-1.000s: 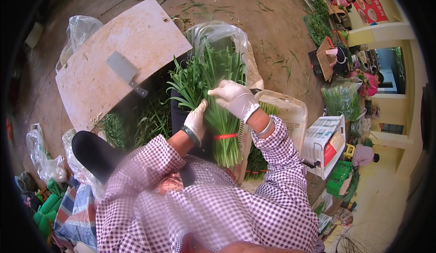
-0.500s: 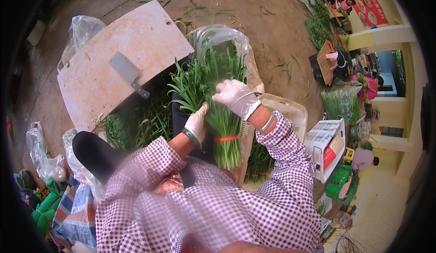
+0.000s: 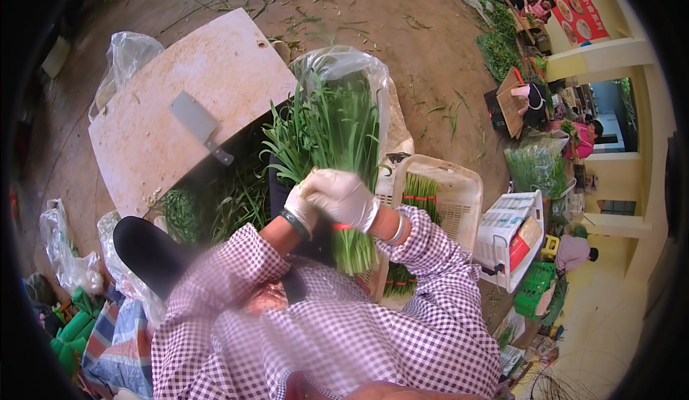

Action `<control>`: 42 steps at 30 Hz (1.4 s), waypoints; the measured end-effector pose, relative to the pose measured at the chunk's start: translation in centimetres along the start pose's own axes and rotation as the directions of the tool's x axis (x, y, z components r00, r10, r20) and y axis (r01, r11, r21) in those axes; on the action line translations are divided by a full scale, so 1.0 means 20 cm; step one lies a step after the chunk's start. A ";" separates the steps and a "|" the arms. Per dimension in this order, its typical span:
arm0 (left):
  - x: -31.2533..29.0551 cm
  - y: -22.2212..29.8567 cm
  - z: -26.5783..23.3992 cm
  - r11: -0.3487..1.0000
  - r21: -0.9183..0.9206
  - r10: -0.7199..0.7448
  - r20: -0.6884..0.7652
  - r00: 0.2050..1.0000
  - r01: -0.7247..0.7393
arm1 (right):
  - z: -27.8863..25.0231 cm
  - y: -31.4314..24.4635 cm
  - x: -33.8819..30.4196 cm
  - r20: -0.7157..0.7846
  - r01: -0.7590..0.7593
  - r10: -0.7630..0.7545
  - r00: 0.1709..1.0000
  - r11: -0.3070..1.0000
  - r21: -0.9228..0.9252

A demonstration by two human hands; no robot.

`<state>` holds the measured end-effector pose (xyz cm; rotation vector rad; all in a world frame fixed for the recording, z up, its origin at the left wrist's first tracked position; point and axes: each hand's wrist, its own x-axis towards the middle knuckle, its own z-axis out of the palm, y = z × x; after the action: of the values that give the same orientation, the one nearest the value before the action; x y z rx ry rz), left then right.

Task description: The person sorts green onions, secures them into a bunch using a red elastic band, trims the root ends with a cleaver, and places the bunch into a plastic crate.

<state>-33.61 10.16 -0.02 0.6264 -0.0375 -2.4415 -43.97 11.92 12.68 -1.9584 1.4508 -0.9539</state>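
Observation:
A long bundle of garlic chives lies in front of me, leaves pointing away and cut stems toward my body. A red band circles its stems. My left hand, in a white glove, grips the bundle's left side, its fingers mostly hidden. Over the bundle, just beyond the band, my gloved right hand is closed and its fingers meet the left hand. Whatever is pinched there is hidden. Clear plastic sits around the leaf tips.
A cleaver rests on a large pale board at left, with loose greens below it. Right of the bundle stands a cream plastic crate holding banded chive bundles. Farther right are a white basket and other people.
My right hand has come down and left from the leaves to meet my left hand, which has shifted slightly toward me. More banded bundles show in the crate.

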 end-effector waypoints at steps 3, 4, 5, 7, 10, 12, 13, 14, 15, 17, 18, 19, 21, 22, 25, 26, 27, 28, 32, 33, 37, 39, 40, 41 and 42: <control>0.02 0.01 -0.05 0.997 0.073 0.032 0.043 0.999 -0.035 | 0.06 -0.05 0.04 -0.022 -0.109 0.114 0.993 0.982 0.154; 0.02 0.01 -0.03 0.994 0.109 0.018 0.019 1.000 -0.020 | 0.07 -0.06 0.05 -0.060 -0.134 0.147 0.987 0.974 0.184; 0.01 0.02 -0.02 0.991 0.135 0.012 0.000 1.000 -0.012 | 0.08 -0.07 0.08 -0.059 -0.079 0.091 0.994 0.980 0.184; 0.00 0.03 0.01 0.985 0.172 0.000 -0.022 1.000 0.004 | 0.09 -0.13 0.14 -0.027 0.066 -0.061 0.998 0.970 0.235; 0.00 0.05 0.01 0.954 0.292 0.055 0.026 0.998 -0.060 | -0.01 -0.27 0.20 0.231 -0.192 0.095 0.968 0.875 0.444; -0.01 0.03 0.03 0.965 0.262 0.013 -0.068 0.998 0.005 | -0.12 -0.15 0.18 -0.016 0.054 -0.059 0.998 0.972 -0.227; 0.00 0.04 0.02 0.984 0.151 -0.059 -0.221 0.974 0.094 | -0.19 -0.08 0.17 -0.095 -0.083 0.050 0.994 0.921 -0.380; -0.04 0.06 0.10 0.986 0.118 -0.093 -0.180 0.979 0.115 | -0.27 -0.02 0.15 -0.197 -0.236 0.154 0.968 0.823 -0.516; -0.04 0.07 0.09 0.986 0.112 -0.106 -0.155 0.982 0.124 | -0.31 0.02 0.18 -0.267 -0.344 0.225 0.937 0.731 -0.589; -0.03 0.07 0.07 0.982 0.116 -0.132 -0.119 0.984 0.146 | -0.38 0.08 0.21 -0.317 -0.458 0.331 0.889 0.601 -0.655; -0.04 0.07 0.06 0.980 0.127 -0.137 -0.113 0.984 0.151 | -0.39 0.12 0.21 -0.287 -0.465 0.374 0.882 0.589 -0.661; -0.04 0.08 0.06 0.978 0.139 -0.141 -0.105 0.984 0.155 | -0.41 0.17 0.21 -0.214 -0.461 0.430 0.877 0.627 -0.627; -0.05 0.08 0.08 0.974 0.173 -0.133 -0.088 0.987 0.147 | -0.42 0.23 0.20 -0.241 -0.448 0.383 0.892 0.669 -0.594; -0.06 0.09 0.09 0.971 0.191 -0.128 -0.081 0.988 0.142 | -0.42 0.24 0.20 -0.254 -0.439 0.360 0.898 0.690 -0.575; -0.08 0.09 0.09 0.959 0.251 -0.124 -0.041 0.991 0.130 | -0.47 0.28 0.22 -0.302 -0.402 0.266 0.915 0.647 -0.648; -0.09 0.08 0.10 0.957 0.261 -0.119 -0.036 0.992 0.124 | -0.49 0.28 0.22 -0.310 -0.389 0.238 0.920 0.628 -0.674; -0.08 0.09 0.09 0.943 0.314 -0.110 -0.015 0.994 0.109 | -0.50 0.27 0.24 -0.334 -0.380 0.197 0.922 0.627 -0.680; -0.08 0.09 0.08 0.949 0.301 -0.100 -0.012 0.995 0.099 | -0.52 0.25 0.24 -0.332 -0.391 0.226 0.916 0.689 -0.610; -0.10 0.09 0.13 0.961 0.269 -0.066 -0.005 0.998 0.065 | -0.57 0.12 0.23 -0.194 -0.416 0.368 0.909 0.795 -0.442; -0.10 0.09 0.13 0.961 0.268 -0.063 -0.003 0.998 0.061 | -0.56 0.08 0.22 -0.143 -0.411 0.390 0.910 0.796 -0.445; -0.10 0.08 0.12 0.958 0.281 -0.066 0.004 0.998 0.063 | -0.52 0.19 0.15 -0.157 -0.387 0.354 0.922 0.820 -0.422; -0.09 0.08 0.10 0.953 0.300 -0.039 0.010 0.999 0.034 | -0.50 0.24 0.13 -0.208 -0.444 0.395 0.895 0.836 -0.323; -0.08 0.07 0.08 0.947 0.320 -0.038 0.011 0.999 0.033 | -0.49 0.26 0.13 -0.245 -0.403 0.322 0.915 0.780 -0.480; -0.07 0.06 0.07 0.940 0.340 -0.037 0.011 0.999 0.031 | -0.48 0.26 0.13 -0.268 -0.359 0.241 0.933 0.695 -0.623; -0.07 0.06 0.06 0.932 0.360 -0.039 0.012 0.999 0.032 | -0.48 0.27 0.13 -0.278 -0.317 0.159 0.947 0.584 -0.747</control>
<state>-32.56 9.78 1.92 0.7665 -0.4956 -2.4950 -54.17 7.91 15.14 -2.1594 2.4891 -0.3637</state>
